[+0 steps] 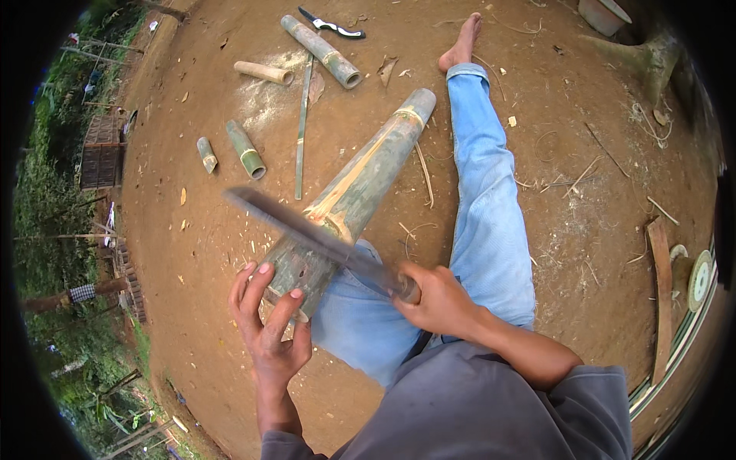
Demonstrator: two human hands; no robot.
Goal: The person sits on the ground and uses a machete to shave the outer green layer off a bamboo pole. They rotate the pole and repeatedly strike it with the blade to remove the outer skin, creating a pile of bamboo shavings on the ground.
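Note:
A thick green-grey bamboo section (368, 184) slants from my lap out over the dirt. A pale strip of bare wood and a notch show along its top. My left hand (274, 326) is at its near end, fingers bent over the surface and thumb by the cut edge, gripping it. In my right hand (438, 300) is the handle of a machete (307, 234), fingers wrapped round it. The blade, slightly blurred, passes across the bamboo near the notch and hides part of it. Whether its edge touches the bamboo, I cannot tell.
Several shorter bamboo pieces (326, 55) and a thin bamboo strip (301, 146) lie ahead. A folding saw (331, 27) rests beyond them. My outstretched leg (487, 176) is right of the bamboo. A plank (660, 299) and round disc (699, 280) are at far right.

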